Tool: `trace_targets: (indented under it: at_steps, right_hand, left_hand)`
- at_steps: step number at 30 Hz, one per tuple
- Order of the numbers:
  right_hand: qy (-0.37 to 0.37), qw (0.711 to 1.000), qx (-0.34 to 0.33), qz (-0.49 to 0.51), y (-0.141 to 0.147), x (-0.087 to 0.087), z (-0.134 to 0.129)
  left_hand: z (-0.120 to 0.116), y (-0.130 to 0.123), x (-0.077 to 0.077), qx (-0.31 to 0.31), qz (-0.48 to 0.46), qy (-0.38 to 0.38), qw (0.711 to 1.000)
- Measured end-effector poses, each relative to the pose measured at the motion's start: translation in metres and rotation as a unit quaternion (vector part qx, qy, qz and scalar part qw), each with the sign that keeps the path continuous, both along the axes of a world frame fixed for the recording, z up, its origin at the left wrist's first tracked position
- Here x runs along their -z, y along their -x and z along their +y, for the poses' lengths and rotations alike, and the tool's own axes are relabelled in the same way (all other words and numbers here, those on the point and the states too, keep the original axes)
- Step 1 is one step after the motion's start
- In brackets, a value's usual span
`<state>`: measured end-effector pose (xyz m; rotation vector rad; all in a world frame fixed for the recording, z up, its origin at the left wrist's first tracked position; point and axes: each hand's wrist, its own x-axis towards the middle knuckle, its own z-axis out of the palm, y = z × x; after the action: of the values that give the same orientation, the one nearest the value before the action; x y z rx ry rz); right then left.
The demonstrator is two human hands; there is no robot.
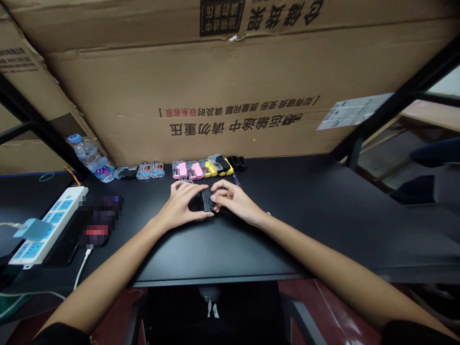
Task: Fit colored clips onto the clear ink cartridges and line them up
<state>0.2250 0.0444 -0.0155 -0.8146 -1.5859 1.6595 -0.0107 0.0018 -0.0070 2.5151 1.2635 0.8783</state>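
Note:
A small dark block-like part (207, 200) is held upright over the black table, between my hands. My left hand (182, 203) grips it from the left, thumb at its lower edge and fingers at its top. On its right side, the curled fingers and thumb of my right hand (230, 199) press against a round detail. Just behind my hands, a row of small pieces lines the table: pink ones (180, 169), yellow ones (211, 167) and a black one (223, 163), on clear cases. Part of a clear piece behind my left hand is hidden.
Along the back left lie clear cases (143, 170) beside a water bottle (94, 159). A white power strip (50, 225), a phone (102, 220) and cables occupy the left side. A large cardboard sheet (215, 76) stands behind the black table (305, 215).

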Motion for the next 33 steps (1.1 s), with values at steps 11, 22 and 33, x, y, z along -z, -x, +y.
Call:
trace_targets:
  at_steps: [11, 22, 33]
  right_hand:
    - [-0.055, 0.996, 0.037, -0.056, -0.004, -0.005, 0.006]
    - [-0.021, 0.984, 0.175, 0.03, -0.003, -0.008, 0.01]
    - [-0.029, 0.989, 0.143, 0.025, -0.005, -0.005, 0.008]
  left_hand:
    - [-0.002, 0.003, -0.015, 0.002, 0.048, -0.006, 0.999]
    - [0.013, 0.023, -0.003, 0.026, 0.047, 0.029, 0.998]
    - [0.009, 0.018, -0.001, -0.081, 0.065, 0.097, 0.99]
